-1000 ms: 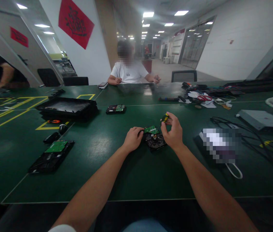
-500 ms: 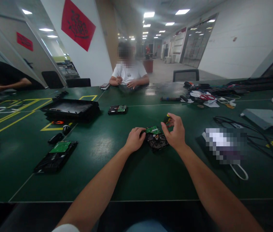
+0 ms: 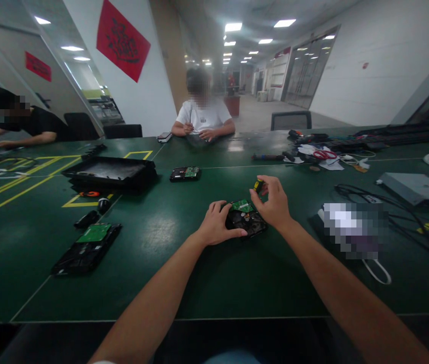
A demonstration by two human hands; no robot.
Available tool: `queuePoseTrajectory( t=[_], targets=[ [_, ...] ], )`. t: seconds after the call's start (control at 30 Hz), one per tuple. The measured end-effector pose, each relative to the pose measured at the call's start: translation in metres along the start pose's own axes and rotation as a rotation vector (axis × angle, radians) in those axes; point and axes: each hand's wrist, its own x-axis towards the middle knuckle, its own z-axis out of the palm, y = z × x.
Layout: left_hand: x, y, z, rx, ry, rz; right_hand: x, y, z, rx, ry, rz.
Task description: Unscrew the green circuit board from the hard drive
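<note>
A black hard drive [image 3: 252, 222] with a green circuit board [image 3: 242, 206] along its far side lies on the table in front of me. My left hand [image 3: 216, 224] grips its left side, the fingers at the far corner and the thumb along the near edge. Over the drive's right side, my right hand [image 3: 273, 199] pinches the yellow-and-black handle of a short screwdriver [image 3: 259, 185]. The screwdriver's tip is too small to make out.
Another hard drive [image 3: 184, 173] lies farther back, and a larger one [image 3: 87, 247] sits at left. Near it are a black tray [image 3: 112, 169] and an orange tool [image 3: 90, 194]. At right are a blurred-out device [image 3: 351, 230], cables and a grey box [image 3: 419, 187]. Two people sit around the table.
My left thumb has stretched out along the drive's near edge. My right hand has shifted slightly left and up with the screwdriver. The person at far left has moved further into view.
</note>
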Motion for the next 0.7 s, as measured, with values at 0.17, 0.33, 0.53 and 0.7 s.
queuePoseTrajectory(
  t=[0.17, 0.33, 0.53, 0.7],
  targets=[
    [-0.002, 0.001, 0.005, -0.04, -0.036, 0.006, -0.003, 0.0, 0.002, 0.059, 0.054, 0.066],
    [-0.003, -0.001, 0.008, -0.053, -0.067, 0.005, -0.007, -0.002, -0.003, 0.026, 0.059, 0.041],
    [-0.004, -0.001, 0.006, -0.02, -0.137, -0.012, -0.013, 0.002, -0.003, 0.071, 0.023, 0.041],
    [-0.003, 0.001, 0.006, 0.025, -0.163, 0.035, -0.019, 0.001, -0.003, 0.058, 0.074, 0.049]
  ],
)
